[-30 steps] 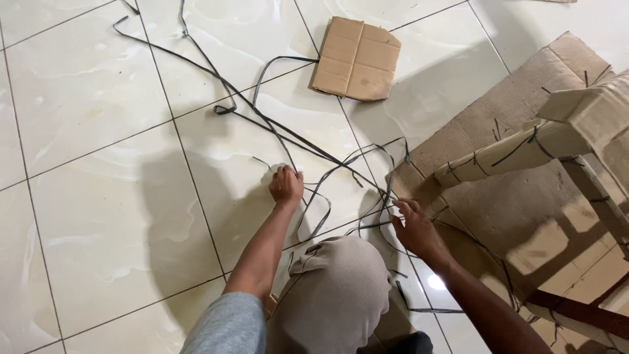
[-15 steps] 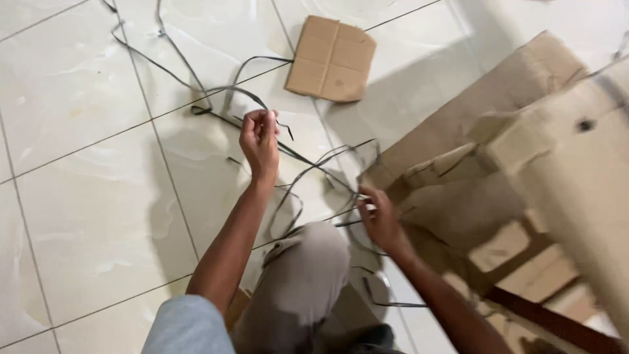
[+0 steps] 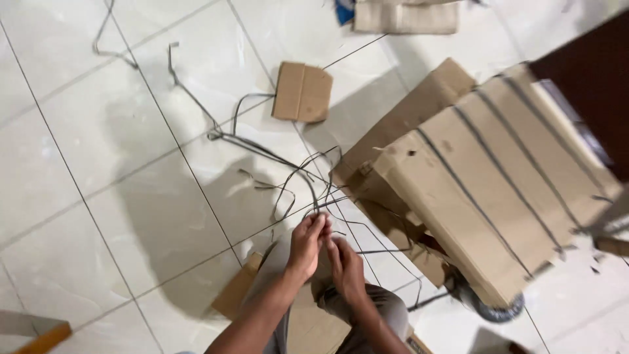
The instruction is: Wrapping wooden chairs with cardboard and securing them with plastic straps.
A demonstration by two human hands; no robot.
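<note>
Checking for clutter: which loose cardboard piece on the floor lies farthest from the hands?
The pale flat piece at the top edge, beside something blue; the small folded square and the piece by the knee lie closer.

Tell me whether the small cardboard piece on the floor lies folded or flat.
Flat: the small cardboard piece lies spread on the tiled floor, creases showing.

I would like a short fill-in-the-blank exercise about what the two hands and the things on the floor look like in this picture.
1. The left hand and the right hand are held close together, both gripping thin dark ____.
2. The floor is covered with pale ____.
3. The big box on the right is made of ____.
4. The small flat cardboard piece lies ____ from the hands than the big box.

Missing words: straps; tiles; cardboard; farther
</note>
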